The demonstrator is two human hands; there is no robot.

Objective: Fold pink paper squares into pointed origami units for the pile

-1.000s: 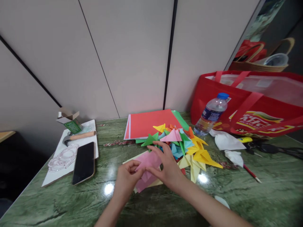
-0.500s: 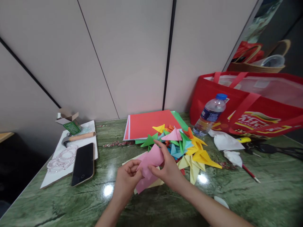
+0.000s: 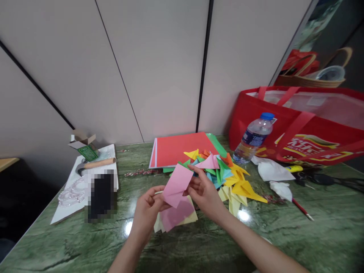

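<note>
A pink sheet of paper [image 3: 178, 185], folded into a rectangle, is held up and tilted between my two hands. My left hand [image 3: 148, 206] pinches its lower left edge between thumb and fingers. On the right side, my right hand [image 3: 204, 195] grips the other edge, thumb in front and index finger stretched out above. Below the held paper lies a small stack of loose sheets, a pink sheet [image 3: 178, 215] over pale yellow ones [image 3: 191, 218]. Just behind my right hand is a pile of folded paper pieces [image 3: 227, 172] in pink, green, blue, orange and yellow.
Large red sheets [image 3: 182, 149] lie against the wall. To the right stand a water bottle [image 3: 253, 138] and a red bag [image 3: 301, 125], with tissues [image 3: 271, 170] and a red pen [image 3: 302, 208]. At left are a hammer [image 3: 99, 163], beads [image 3: 71, 193], a box [image 3: 85, 148] and a pixelated dark object [image 3: 101, 195].
Both hands have raised the pink paper slightly and turned it, so its flat folded face now shows. More of the sheets beneath is visible.
</note>
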